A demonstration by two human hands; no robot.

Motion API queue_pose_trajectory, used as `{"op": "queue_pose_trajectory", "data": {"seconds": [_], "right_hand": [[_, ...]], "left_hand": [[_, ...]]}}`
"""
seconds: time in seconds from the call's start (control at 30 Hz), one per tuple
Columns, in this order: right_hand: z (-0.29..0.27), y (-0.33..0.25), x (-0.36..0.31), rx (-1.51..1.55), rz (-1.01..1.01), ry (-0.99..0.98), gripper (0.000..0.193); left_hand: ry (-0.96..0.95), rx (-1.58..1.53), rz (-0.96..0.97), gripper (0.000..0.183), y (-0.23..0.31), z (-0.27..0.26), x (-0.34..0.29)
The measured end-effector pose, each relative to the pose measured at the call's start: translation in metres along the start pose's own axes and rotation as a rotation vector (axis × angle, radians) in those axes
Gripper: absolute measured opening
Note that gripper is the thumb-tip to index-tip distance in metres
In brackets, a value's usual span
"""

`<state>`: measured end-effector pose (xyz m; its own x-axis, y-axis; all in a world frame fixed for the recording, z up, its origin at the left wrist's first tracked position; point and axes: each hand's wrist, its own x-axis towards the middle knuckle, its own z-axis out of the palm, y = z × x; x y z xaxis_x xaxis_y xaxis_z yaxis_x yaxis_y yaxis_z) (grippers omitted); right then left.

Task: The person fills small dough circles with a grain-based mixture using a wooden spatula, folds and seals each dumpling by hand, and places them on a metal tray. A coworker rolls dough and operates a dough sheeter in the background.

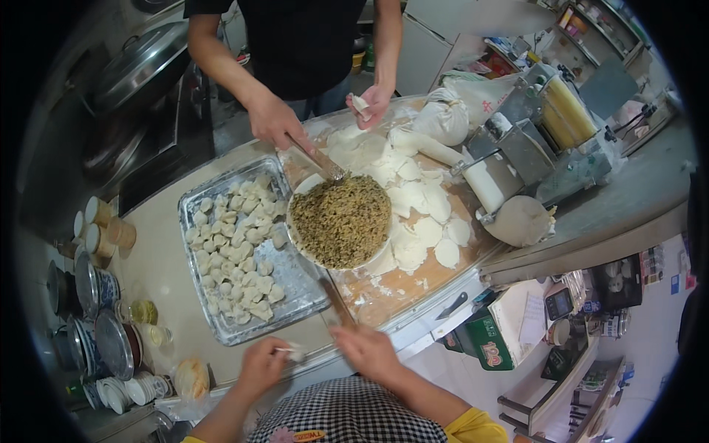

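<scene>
My left hand [264, 365] is closed on a small white dumpling wrapper [296, 353], in front of the metal tray's near edge. How far the wrapper is folded, I cannot tell. In my right hand [367, 353] is the end of a flat wooden stick [337, 301], whose far end reaches the near rim of the bowl. Brown-green minced filling [341, 220] is heaped in that white bowl [303, 249]. To its left lies a rectangular metal tray [294, 301] with many folded dumplings [238, 255] in it. Round dough wrappers [425, 199] lie on the floured wooden board [388, 295].
Across the table a co-worker's hand [273, 122] holds a wooden-handled tool in the filling; the other hand [375, 107] holds a wrapper. A dough-rolling machine [517, 151] stands at right. Jars [96, 225], lidded pots [114, 343] and stacked cups [122, 393] line the left.
</scene>
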<state>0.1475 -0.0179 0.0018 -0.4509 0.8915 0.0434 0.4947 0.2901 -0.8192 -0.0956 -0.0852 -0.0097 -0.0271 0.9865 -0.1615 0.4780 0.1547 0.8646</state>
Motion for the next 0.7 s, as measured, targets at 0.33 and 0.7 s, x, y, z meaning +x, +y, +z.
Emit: {"op": "queue_pose_trajectory", "data": {"seconds": [0.33, 0.7], "right_hand": [[-0.077, 0.138, 0.095, -0.353, 0.339, 0.458, 0.015], [-0.126, 0.136, 0.103, -0.411, 0.307, 0.434, 0.013]], "left_hand": [[0.025, 0.700, -0.219, 0.029, -0.075, -0.089, 0.008], [-0.033, 0.379, 0.089, 0.040, -0.003, -0.041, 0.046]]}}
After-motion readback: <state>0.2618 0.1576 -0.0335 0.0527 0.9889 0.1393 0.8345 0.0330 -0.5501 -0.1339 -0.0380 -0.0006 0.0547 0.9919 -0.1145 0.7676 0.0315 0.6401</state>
